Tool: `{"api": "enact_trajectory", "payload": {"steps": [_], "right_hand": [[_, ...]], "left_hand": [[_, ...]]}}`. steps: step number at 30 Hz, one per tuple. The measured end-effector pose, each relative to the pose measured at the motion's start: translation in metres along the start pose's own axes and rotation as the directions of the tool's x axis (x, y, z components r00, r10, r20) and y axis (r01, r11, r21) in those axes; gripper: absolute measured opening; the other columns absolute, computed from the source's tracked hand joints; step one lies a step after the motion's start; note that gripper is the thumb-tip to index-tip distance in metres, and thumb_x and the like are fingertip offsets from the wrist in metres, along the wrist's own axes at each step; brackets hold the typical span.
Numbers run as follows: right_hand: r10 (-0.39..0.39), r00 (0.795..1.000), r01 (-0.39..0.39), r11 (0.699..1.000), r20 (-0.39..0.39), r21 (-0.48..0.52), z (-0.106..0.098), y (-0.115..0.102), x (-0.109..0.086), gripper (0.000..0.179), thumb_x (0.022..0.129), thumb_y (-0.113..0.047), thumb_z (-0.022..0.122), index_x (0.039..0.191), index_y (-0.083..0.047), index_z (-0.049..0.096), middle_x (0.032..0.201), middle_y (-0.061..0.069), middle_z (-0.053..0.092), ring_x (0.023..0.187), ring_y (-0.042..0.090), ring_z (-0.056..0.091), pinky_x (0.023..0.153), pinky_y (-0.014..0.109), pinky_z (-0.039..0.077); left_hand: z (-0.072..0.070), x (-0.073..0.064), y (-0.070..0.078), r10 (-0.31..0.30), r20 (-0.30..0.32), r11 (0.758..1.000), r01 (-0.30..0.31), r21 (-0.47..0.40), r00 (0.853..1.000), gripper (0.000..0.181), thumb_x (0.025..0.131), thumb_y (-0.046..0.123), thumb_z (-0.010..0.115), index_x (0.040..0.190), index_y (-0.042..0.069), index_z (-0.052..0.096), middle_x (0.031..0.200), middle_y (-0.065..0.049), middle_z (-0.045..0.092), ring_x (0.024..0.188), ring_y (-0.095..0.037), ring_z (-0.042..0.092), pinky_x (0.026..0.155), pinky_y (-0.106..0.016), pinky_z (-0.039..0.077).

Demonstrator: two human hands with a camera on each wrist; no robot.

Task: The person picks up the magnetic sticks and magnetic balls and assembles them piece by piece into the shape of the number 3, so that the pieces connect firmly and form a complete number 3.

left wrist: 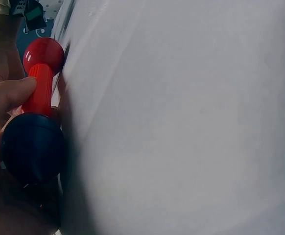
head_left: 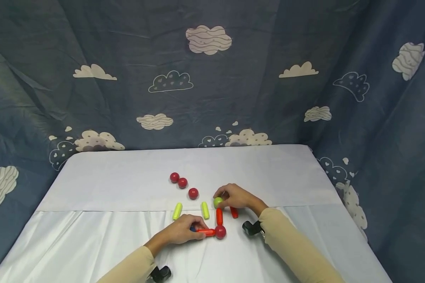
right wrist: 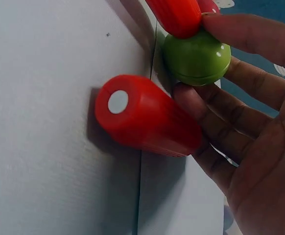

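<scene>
Between thumb and fingers, my left hand [head_left: 182, 230] holds a red rod [left wrist: 38, 93] low over the white cloth. One end of that rod meets a red ball [head_left: 220, 232], and a dark blue ball [left wrist: 34, 149] is at the other end, mostly hidden in the head view. From the red ball a second red rod [head_left: 219, 217] runs away from me to a green ball [right wrist: 196, 58]. My right hand [head_left: 235, 196] pinches this green ball between thumb and fingertips. Beside the right fingers lies a loose red rod [right wrist: 152, 115] with a pale round disc on its end.
Two yellow-green rods, a left one [head_left: 177, 211] and a right one [head_left: 205, 210], lie beyond my left hand. Farther back are three red balls, the nearest [head_left: 193, 193] apart from the other two. A dark cloud-patterned curtain [head_left: 233, 98] hangs behind the white-covered table [head_left: 109, 177].
</scene>
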State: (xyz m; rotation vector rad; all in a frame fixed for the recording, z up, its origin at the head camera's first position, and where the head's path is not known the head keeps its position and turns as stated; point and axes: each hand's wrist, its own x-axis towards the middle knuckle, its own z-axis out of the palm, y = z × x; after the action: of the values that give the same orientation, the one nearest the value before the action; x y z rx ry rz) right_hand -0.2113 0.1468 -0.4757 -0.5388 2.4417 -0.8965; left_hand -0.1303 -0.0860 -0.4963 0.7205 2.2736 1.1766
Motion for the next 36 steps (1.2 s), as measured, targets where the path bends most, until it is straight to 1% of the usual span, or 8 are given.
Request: {"api": "enact_trajectory", "payload": {"steps": [5, 16, 19, 24, 28, 31, 36], "right_hand": [[0.020, 1.000, -0.020, 1.000, 0.014, 0.004, 0.001, 0.000, 0.000, 0.028, 0.080, -0.015, 0.077, 0.108, -0.013, 0.070, 0.096, -0.004, 0.065, 0.085, 0.013, 0.056, 0.082, 0.032, 0.049], [0.023, 0.999, -0.024, 1.000, 0.038, 0.012, -0.003, -0.005, 0.003, 0.032, 0.079, -0.015, 0.078, 0.110, -0.012, 0.070, 0.097, -0.004, 0.065, 0.084, 0.014, 0.056, 0.080, 0.030, 0.049], [0.019, 1.000, -0.019, 0.999, 0.022, 0.031, -0.005, -0.002, 0.002, 0.034, 0.078, -0.015, 0.079, 0.111, -0.011, 0.070, 0.098, -0.003, 0.065, 0.085, 0.014, 0.056, 0.080, 0.030, 0.049], [0.003, 1.000, -0.002, 0.998, -0.029, 0.056, -0.009, 0.006, -0.004, 0.038, 0.074, -0.014, 0.083, 0.109, -0.011, 0.069, 0.099, -0.002, 0.064, 0.088, 0.016, 0.057, 0.081, 0.031, 0.049], [0.032, 0.996, -0.025, 0.997, -0.086, 0.080, -0.012, 0.014, -0.010, 0.040, 0.072, -0.013, 0.084, 0.109, -0.012, 0.068, 0.100, -0.001, 0.063, 0.089, 0.017, 0.055, 0.082, 0.032, 0.049], [0.058, 0.992, -0.047, 0.994, -0.114, 0.103, -0.012, 0.020, -0.015, 0.041, 0.072, -0.012, 0.084, 0.110, -0.011, 0.068, 0.097, 0.000, 0.061, 0.087, 0.018, 0.054, 0.078, 0.031, 0.048], [0.076, 0.989, -0.061, 0.991, -0.128, 0.117, -0.010, 0.023, -0.021, 0.043, 0.072, -0.012, 0.084, 0.110, -0.010, 0.067, 0.093, 0.003, 0.060, 0.082, 0.018, 0.053, 0.071, 0.029, 0.046]], "left_hand": [[0.000, 0.000, 0.000, -0.007, 0.004, 1.000, 0.007, 0.002, 1.000, 0.010, 0.087, 0.019, 0.071, 0.096, 0.016, 0.069, 0.084, 0.011, 0.057, 0.078, -0.006, 0.049, 0.073, -0.024, 0.039], [-0.003, -0.001, -0.003, -0.006, 0.006, 1.000, 0.006, -0.004, 1.000, 0.009, 0.087, 0.019, 0.071, 0.096, 0.017, 0.069, 0.084, 0.010, 0.058, 0.078, -0.006, 0.049, 0.073, -0.024, 0.039], [-0.004, 0.000, -0.002, -0.002, 0.000, 1.000, 0.002, -0.006, 1.000, 0.009, 0.087, 0.018, 0.071, 0.095, 0.016, 0.069, 0.083, 0.010, 0.058, 0.077, -0.006, 0.049, 0.072, -0.024, 0.039], [-0.004, 0.000, -0.001, 0.003, 0.005, 1.000, -0.003, 0.005, 1.000, 0.010, 0.086, 0.018, 0.072, 0.095, 0.016, 0.069, 0.082, 0.011, 0.058, 0.077, -0.006, 0.049, 0.072, -0.023, 0.040], [-0.003, 0.001, -0.001, 0.013, 0.004, 1.000, -0.013, 0.006, 1.000, 0.010, 0.086, 0.018, 0.072, 0.095, 0.016, 0.069, 0.080, 0.011, 0.057, 0.075, -0.005, 0.049, 0.071, -0.023, 0.040], [-0.003, 0.001, 0.000, 0.013, 0.000, 1.000, -0.013, 0.013, 1.000, 0.009, 0.086, 0.018, 0.072, 0.094, 0.016, 0.069, 0.080, 0.011, 0.057, 0.075, -0.005, 0.048, 0.071, -0.023, 0.040], [-0.002, -0.001, 0.001, 0.014, 0.000, 1.000, -0.014, 0.017, 1.000, 0.010, 0.086, 0.018, 0.072, 0.095, 0.017, 0.068, 0.082, 0.011, 0.057, 0.077, -0.006, 0.049, 0.072, -0.023, 0.039]]}}
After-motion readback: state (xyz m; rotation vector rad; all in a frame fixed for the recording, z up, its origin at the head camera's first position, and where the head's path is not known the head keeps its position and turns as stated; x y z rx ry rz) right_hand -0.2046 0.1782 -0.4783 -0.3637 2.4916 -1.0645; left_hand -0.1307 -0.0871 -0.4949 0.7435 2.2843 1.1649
